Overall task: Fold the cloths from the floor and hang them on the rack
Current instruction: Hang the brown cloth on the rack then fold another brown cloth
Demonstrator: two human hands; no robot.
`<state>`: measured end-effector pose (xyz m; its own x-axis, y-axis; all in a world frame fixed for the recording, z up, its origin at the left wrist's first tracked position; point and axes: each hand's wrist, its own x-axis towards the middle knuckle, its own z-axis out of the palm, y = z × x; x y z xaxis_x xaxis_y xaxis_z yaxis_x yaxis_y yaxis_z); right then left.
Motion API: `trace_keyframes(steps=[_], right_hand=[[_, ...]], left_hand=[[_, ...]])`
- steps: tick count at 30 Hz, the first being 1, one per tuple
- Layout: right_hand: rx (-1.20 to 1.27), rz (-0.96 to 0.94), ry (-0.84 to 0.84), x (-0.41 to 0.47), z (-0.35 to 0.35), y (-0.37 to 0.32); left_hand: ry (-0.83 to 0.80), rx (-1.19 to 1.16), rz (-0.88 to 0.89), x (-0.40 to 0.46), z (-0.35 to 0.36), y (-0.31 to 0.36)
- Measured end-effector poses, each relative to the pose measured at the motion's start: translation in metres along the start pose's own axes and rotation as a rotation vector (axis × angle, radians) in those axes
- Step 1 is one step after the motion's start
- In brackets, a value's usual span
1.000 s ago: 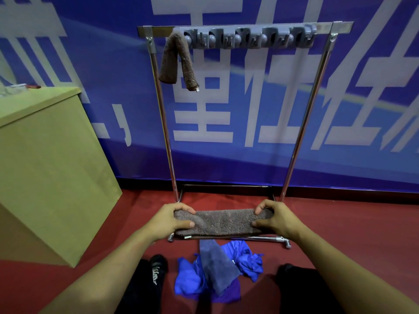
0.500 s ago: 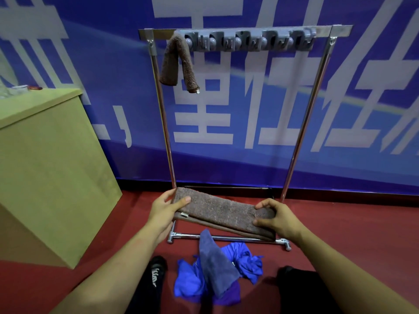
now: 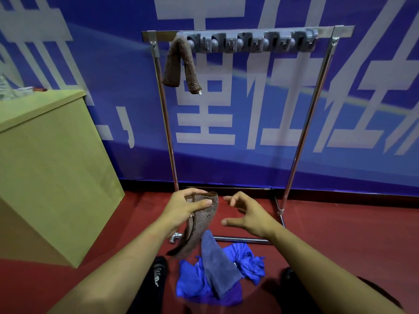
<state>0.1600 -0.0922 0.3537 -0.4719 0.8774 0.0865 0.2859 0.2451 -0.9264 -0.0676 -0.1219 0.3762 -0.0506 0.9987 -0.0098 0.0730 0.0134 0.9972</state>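
Note:
My left hand [image 3: 184, 207] pinches the top fold of a brown folded cloth [image 3: 199, 225], which hangs down toward the floor. Just right of the cloth my right hand [image 3: 248, 215] hovers with spread, loosely bent fingers, holding nothing. A metal rack [image 3: 169, 132] stands ahead with a grey hook bar [image 3: 251, 41] along its top rail. Another brown cloth [image 3: 180, 62] hangs over the left end of that bar. On the red floor below my hands lie a grey-blue cloth [image 3: 217, 264] and crumpled bright blue cloths [image 3: 247, 261].
A green box-shaped cabinet [image 3: 49, 168] stands at the left, close to the rack's left post. A blue banner wall [image 3: 249, 123] runs behind the rack. The rack's base bar [image 3: 240, 240] lies on the floor near the cloth pile. My dark shoes [image 3: 156, 279] are beside the pile.
My right hand let go of the brown cloth and opened. The cloth, earlier stretched flat between both hands, now hangs doubled from my left hand alone.

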Motion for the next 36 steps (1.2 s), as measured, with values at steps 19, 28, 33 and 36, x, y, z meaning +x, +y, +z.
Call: trace_keyframes(steps=[19,28,33,36], right_hand=[[0.423,-0.061,0.233,0.008,0.023,-0.047],[0.392,-0.044,0.321,0.005,0.022,-0.044],[0.012,-0.124,0.375,-0.007,0.019,-0.035],[-0.262,-0.276,0.455,-0.019,0.016,-0.032]], left_hand=[[-0.105,-0.354,-0.307,-0.019,0.022,-0.006],[0.091,-0.226,-0.145,-0.017,0.027,0.002],[0.054,-0.096,-0.106,-0.013,0.016,0.016],[0.044,-0.121,-0.176,-0.010,0.011,0.025]])
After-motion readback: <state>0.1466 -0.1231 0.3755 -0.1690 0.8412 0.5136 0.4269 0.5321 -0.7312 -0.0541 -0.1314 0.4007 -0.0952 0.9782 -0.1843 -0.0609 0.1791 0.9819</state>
